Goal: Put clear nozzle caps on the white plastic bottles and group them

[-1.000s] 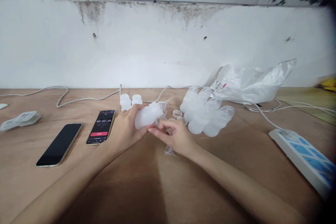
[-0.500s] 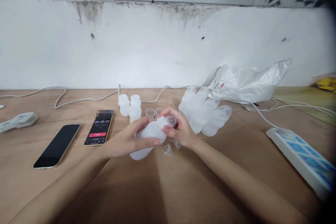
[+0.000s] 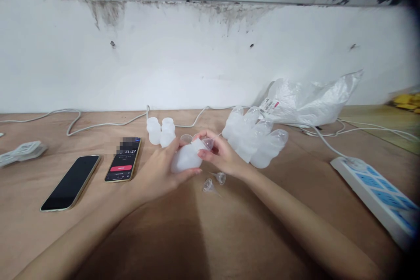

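A frosted white plastic bottle (image 3: 187, 159) lies tilted between my two hands above the table. My left hand (image 3: 161, 167) is wrapped around its body, thumb along the near side, and hides its lower end. On the neck end, my right hand (image 3: 220, 154) pinches the clear pointed cap (image 3: 208, 143) with thumb and fingers. Below the right hand, two small clear funnels (image 3: 208, 185) lie on the wood. Just behind the hands stands a small clear cup (image 3: 187, 138), partly covered.
Frosted bottles without pointed caps (image 3: 153, 131) stand at left. Several bottles with clear pointed caps (image 3: 252, 138) are grouped at right, before a plastic bag (image 3: 302, 100). Two phones (image 3: 70, 183) lie left; a power strip (image 3: 377, 201) lies right. White cables (image 3: 98, 130) run along the wall.
My left hand has shifted along the bottle, now covering the lower end that showed before. The bottle and right hand have moved slightly left, and both funnels show more fully.
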The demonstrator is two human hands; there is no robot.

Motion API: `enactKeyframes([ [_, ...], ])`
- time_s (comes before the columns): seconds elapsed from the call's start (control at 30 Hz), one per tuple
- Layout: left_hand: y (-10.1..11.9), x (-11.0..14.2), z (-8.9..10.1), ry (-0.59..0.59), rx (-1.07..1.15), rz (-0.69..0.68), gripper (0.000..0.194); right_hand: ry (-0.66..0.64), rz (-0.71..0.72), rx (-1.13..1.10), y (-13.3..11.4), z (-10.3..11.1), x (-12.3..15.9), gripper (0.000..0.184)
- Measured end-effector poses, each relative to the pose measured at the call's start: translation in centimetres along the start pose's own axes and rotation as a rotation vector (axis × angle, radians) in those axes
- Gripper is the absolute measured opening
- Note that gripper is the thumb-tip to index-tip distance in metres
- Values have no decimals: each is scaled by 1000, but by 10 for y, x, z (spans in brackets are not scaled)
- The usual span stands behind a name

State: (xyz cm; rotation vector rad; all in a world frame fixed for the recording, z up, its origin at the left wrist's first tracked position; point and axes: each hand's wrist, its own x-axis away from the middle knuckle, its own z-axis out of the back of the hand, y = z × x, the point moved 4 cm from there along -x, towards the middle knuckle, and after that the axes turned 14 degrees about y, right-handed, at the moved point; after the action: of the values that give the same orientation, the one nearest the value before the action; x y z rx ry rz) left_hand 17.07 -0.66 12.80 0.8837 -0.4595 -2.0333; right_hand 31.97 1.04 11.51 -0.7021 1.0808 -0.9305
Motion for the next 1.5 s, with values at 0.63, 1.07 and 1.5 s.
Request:
enactKeyframes([
  [0.63, -26, -14, 22, 182, -280, 68, 45, -173, 235, 953, 50, 4, -10, 49],
  [1.07, -20, -12, 22, 107, -165, 151, 46, -75, 62, 514, 8, 31, -13, 38],
  [1.5, -7, -9, 20, -174, 120, 200, 37, 66, 251, 602, -28, 43, -9, 42],
])
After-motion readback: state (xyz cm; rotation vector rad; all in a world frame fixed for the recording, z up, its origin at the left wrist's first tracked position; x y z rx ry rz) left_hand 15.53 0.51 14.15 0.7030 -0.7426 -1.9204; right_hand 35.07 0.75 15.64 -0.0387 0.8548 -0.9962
